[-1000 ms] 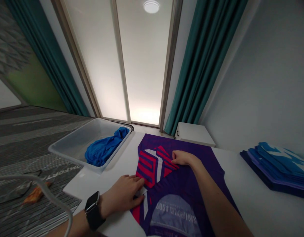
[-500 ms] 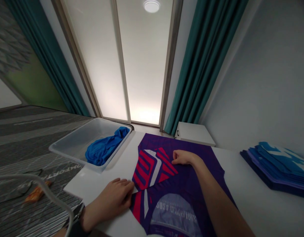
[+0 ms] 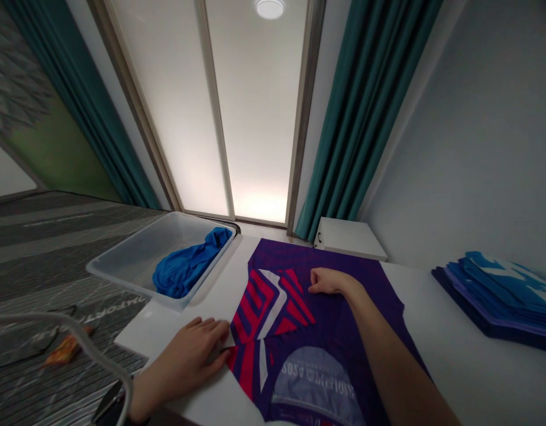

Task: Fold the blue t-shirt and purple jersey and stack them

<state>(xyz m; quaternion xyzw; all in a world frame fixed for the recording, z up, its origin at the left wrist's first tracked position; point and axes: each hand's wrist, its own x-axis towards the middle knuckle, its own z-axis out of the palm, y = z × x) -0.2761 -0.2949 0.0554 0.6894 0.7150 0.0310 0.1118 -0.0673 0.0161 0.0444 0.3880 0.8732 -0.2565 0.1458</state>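
The purple jersey point(image 3: 330, 325) lay spread as the landmark, its red-striped sleeve point(image 3: 257, 307) folded inward on its left side, and the step in hand looked to be squaring that sleeve. At the jersey's left edge the left hand point(image 3: 190, 349) had thumb and fingers apart, while on its upper middle the right hand point(image 3: 328, 281) was curled; I cannot tell whether either pinched cloth. The next move seemed to call for anchoring the jersey's middle while smoothing the sleeve's outer edge.
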